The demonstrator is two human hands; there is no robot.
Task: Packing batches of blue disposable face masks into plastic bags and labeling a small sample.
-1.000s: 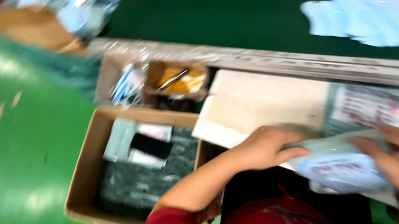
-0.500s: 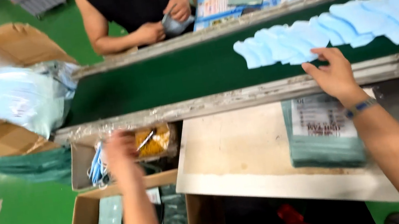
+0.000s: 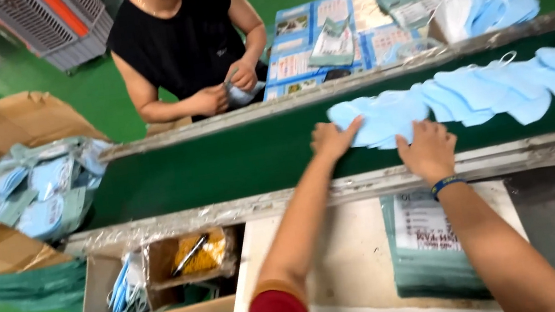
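Gathering step: left hand (image 3: 331,139) and right hand (image 3: 427,149) both released, flat on light-blue masks (image 3: 389,117) lying on green conveyor belt (image 3: 221,172). Next, likely: pinch stack together, lift toward table (image 3: 353,269).

i see a stack of flat teal packets (image 3: 427,251) with white labels on my pale board, clear-wrapped blue packs (image 3: 34,192) in the open carton at left, and blue printed sheets (image 3: 319,40) across the belt.

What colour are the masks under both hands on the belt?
Light blue masks, on a dark green belt; the head view shows them clearly.
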